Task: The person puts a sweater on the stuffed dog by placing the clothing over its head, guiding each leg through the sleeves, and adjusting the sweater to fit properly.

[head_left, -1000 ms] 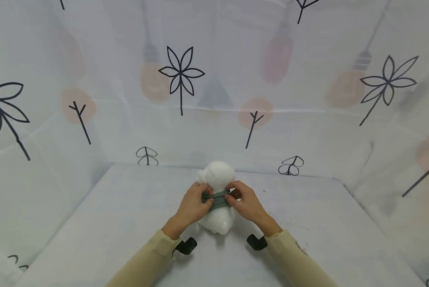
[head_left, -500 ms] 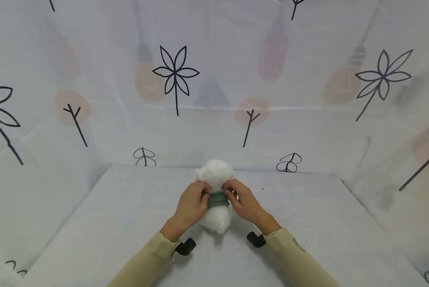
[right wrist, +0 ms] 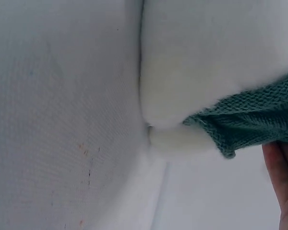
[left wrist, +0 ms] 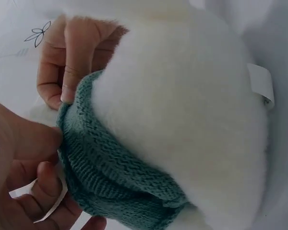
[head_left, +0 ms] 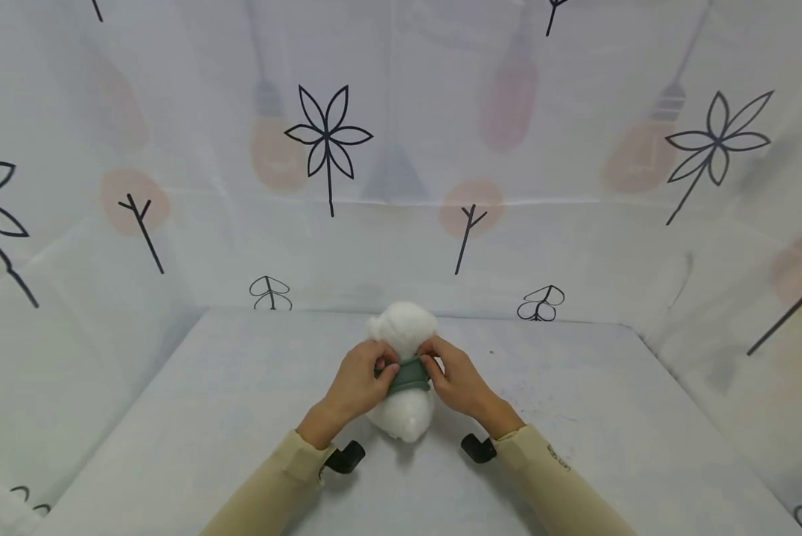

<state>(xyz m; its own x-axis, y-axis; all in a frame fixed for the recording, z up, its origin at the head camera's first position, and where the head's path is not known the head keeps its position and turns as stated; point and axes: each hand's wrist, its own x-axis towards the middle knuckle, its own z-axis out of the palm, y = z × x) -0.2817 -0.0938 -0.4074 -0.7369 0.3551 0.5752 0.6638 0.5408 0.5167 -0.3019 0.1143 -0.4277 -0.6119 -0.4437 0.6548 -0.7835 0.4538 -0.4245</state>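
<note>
A white plush toy (head_left: 403,417) sits on the white surface, its rounded head (head_left: 403,326) away from me and its tail end nearer. Round its middle goes a green knitted garment (head_left: 411,376) with rolled edges. My left hand (head_left: 355,381) pinches the garment's upper edge on the left; its thumb (left wrist: 33,136) presses the knit in the left wrist view. On the other side, my right hand (head_left: 459,377) pinches the same edge between thumb and fingers. In the right wrist view, the garment (right wrist: 259,117) stands away from the fur there. Fingertips behind the knit are hidden.
A white cloth backdrop (head_left: 401,246) with printed flowers and twigs surrounds the table (head_left: 575,417) at the back and sides. Black wrist devices (head_left: 345,457) hang below both cuffs. A white tag (left wrist: 261,85) sticks out from the plush.
Folds across the garment have smoothed out. Both hands keep to its upper edge, with the left thumb shifting slightly inward over the knit. The plush has tilted a little; the head view has shifted slightly.
</note>
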